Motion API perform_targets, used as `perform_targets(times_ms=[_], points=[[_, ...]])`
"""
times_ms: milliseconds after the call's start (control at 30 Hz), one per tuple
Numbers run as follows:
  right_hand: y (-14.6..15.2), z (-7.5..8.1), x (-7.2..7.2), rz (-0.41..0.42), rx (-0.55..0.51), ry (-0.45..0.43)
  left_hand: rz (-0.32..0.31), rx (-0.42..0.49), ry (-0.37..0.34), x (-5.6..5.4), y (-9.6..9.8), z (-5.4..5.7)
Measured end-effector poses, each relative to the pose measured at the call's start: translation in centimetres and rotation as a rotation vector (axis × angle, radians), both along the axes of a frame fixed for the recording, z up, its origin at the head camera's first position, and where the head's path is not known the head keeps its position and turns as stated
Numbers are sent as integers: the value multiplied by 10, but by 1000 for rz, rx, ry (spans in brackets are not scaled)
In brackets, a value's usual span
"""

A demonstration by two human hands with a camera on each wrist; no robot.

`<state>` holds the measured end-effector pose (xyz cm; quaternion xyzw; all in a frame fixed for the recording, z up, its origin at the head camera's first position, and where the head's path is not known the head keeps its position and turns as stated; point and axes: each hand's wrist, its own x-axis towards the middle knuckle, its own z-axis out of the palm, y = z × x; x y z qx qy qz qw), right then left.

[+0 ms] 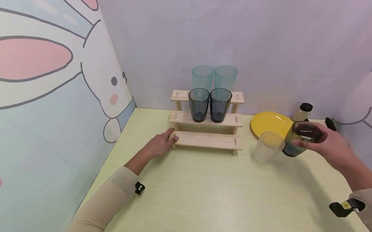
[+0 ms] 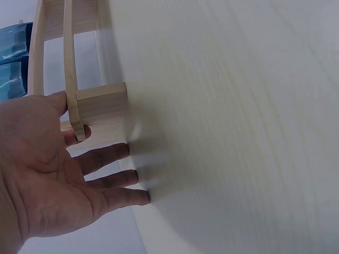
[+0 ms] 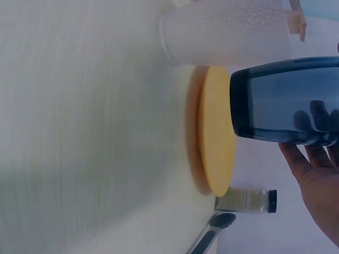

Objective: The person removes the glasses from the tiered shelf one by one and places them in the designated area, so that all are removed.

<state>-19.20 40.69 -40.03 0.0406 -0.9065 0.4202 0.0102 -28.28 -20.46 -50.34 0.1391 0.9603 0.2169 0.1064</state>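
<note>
My right hand [image 1: 334, 145] grips a dark tinted glass [image 1: 297, 143] round its side. In the right wrist view the glass [image 3: 286, 100] is in the air above the table, its base beside a frosted clear cup [image 3: 228, 34]. This frosted cup [image 1: 267, 149] stands on the table to its left. My left hand [image 1: 160, 142] pinches the left end of the lowest step of a three-step wooden stand [image 1: 206, 140] between thumb and forefinger; its other fingers [image 2: 119, 198] reach down to the tabletop. Two dark glasses [image 1: 199, 106] stand on the middle step, and two light teal cups [image 1: 202, 77] on the top one.
A yellow plate [image 1: 266, 123] lies at the back right. Behind it stands a small black-capped jar [image 1: 302, 112], with black-headed tongs [image 3: 212, 230] beside it. Walls bound the table at the back and left. The lowest step carries no cup.
</note>
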Motion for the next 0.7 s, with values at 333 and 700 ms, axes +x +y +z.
perform_targets(times_ms=[333, 700], points=[[7, -30, 0, 49, -77, -62, 19, 50, -59, 22, 11, 33], [10, -45, -3, 30, 14, -114, 11, 17, -32, 3, 2, 8]])
